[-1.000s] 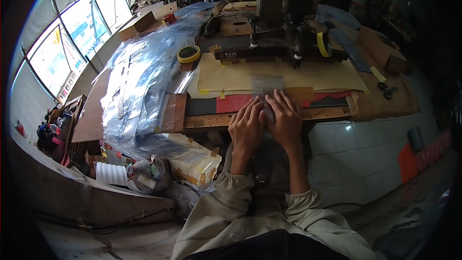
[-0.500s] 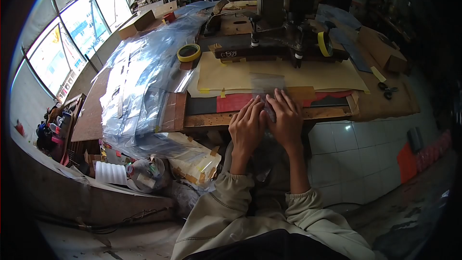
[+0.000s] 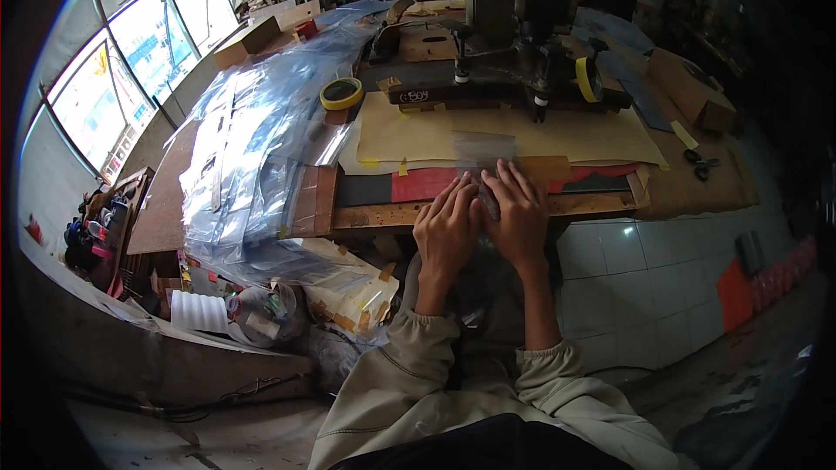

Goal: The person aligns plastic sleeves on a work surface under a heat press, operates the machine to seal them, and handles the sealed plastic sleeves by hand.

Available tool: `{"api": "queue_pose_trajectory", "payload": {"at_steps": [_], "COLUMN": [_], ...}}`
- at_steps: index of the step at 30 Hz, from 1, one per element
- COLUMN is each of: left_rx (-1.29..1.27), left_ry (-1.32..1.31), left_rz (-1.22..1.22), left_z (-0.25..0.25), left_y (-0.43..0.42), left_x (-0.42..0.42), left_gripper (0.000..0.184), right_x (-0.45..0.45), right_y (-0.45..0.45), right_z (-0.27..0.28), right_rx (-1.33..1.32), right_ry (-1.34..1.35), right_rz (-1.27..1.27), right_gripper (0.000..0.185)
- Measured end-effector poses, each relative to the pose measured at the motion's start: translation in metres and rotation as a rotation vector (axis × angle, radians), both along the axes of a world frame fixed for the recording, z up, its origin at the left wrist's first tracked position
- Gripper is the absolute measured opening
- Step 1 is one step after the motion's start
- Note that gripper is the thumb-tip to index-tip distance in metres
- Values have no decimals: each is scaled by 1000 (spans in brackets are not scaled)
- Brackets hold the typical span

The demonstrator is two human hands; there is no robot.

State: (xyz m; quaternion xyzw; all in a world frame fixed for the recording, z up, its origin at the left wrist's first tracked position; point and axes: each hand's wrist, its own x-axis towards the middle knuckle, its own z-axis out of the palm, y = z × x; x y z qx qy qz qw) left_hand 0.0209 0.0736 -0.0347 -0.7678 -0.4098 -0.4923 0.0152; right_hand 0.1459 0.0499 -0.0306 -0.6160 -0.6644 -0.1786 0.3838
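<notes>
At ctr of frame, a clear plastic piece [image 3: 484,147] lies over the front edge of a cream sheet [image 3: 409,132], its lower end running down btwn the two hands. Right hand [image 3: 516,219] rests on it, fingers straight & close together; left hand [image 3: 446,228] is at its L edge, fingers likewise narrow, tips near the right thumb. Can't tell if either hand pinches it, undersides hidden.

Just R of the right fingertips: a brown strip [image 3: 554,167]. Below the cream sheet, a red strip [image 3: 425,186] on dark matting, then the wooden front edge of the worktop [image 3: 383,219].

Above, upper ctr: dark machine bar [image 3: 488,97] w/ chalk-like lettering; a yellow tape roll [image 3: 582,78] hangs at its R end, another tape roll [image 3: 341,105] lies flat to its L. Pile of clear plastic sheets [image 3: 235,139] fills the L side. Far R: scissors [image 3: 701,171], cardboard box [image 3: 692,91] above them. Top of frame, two other ppl, partly cut off.
</notes>
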Motion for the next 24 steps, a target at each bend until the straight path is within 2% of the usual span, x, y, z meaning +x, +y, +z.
{"api": "queue_pose_trajectory", "payload": {"at_steps": [24], "left_rx": [12], "left_ry": [2], "left_rz": [13], "left_z": [-1], "left_y": [1], "left_x": [1], "left_gripper": [18], "right_x": [1], "right_y": [2], "right_z": [-1], "right_rx": [18], "right_ry": [2], "right_rz": [5], "right_gripper": [43]}}
